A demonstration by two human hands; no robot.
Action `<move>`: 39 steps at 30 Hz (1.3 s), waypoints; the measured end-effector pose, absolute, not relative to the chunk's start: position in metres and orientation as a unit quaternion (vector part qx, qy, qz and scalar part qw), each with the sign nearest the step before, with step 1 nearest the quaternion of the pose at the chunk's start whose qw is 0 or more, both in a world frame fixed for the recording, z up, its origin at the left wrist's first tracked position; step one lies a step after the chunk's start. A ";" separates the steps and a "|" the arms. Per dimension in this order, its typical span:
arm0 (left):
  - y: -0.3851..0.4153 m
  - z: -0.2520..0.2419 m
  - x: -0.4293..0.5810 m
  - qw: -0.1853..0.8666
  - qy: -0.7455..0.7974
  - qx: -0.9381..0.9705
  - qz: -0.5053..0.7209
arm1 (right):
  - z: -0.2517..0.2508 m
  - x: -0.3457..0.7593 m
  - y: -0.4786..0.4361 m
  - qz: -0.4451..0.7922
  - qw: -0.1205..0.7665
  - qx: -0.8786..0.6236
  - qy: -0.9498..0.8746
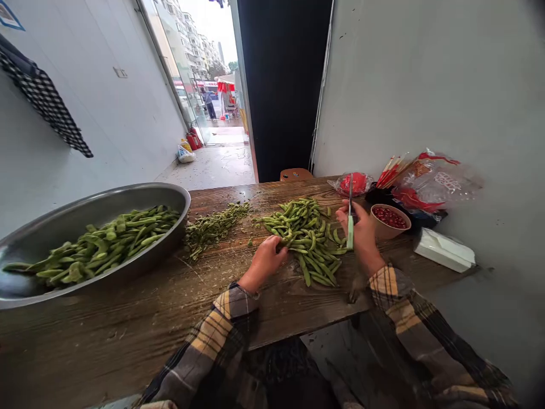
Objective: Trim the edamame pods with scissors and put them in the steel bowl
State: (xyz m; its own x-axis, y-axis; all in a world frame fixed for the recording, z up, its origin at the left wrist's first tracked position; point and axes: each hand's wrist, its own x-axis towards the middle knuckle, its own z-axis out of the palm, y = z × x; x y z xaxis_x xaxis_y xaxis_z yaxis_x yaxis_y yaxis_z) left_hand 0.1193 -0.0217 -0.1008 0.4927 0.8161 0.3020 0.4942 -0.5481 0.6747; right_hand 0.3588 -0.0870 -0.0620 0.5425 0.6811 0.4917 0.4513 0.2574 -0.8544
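Note:
My right hand [361, 230] grips green-handled scissors [350, 232], seen edge-on with the narrow metal blades pointing up and away. My left hand [266, 258] is at the near left edge of a heap of green edamame pods [304, 227], its fingers closed on a pod at the fingertips, partly hidden. To the left of that heap lies a smaller pile of cut pod ends [217, 227]. A large metal basin [187, 199] at the left holds many more pods.
Right of my right hand stands a paper bowl [389, 230] of dark red pieces. Behind it are red-tipped sticks [388, 173], a clear plastic bag [445, 182] and a red wrapped item [355, 183]. A tissue pack [445, 250] lies at the right edge of the wooden table [170, 341].

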 end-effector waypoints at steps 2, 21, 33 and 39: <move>-0.019 -0.098 0.108 0.341 0.399 0.783 0.334 | -0.067 0.321 -0.108 0.140 0.637 -0.586 -0.481; -0.023 -0.093 0.055 0.624 0.347 0.515 0.475 | -0.106 0.283 -0.088 0.318 0.591 -0.589 -0.451; -0.024 -0.090 0.055 0.652 0.349 0.494 0.457 | -0.086 0.247 -0.064 0.158 0.408 -0.520 -0.734; -0.025 -0.089 0.056 0.651 0.346 0.519 0.433 | -0.100 0.257 -0.064 0.126 0.378 -0.516 -0.758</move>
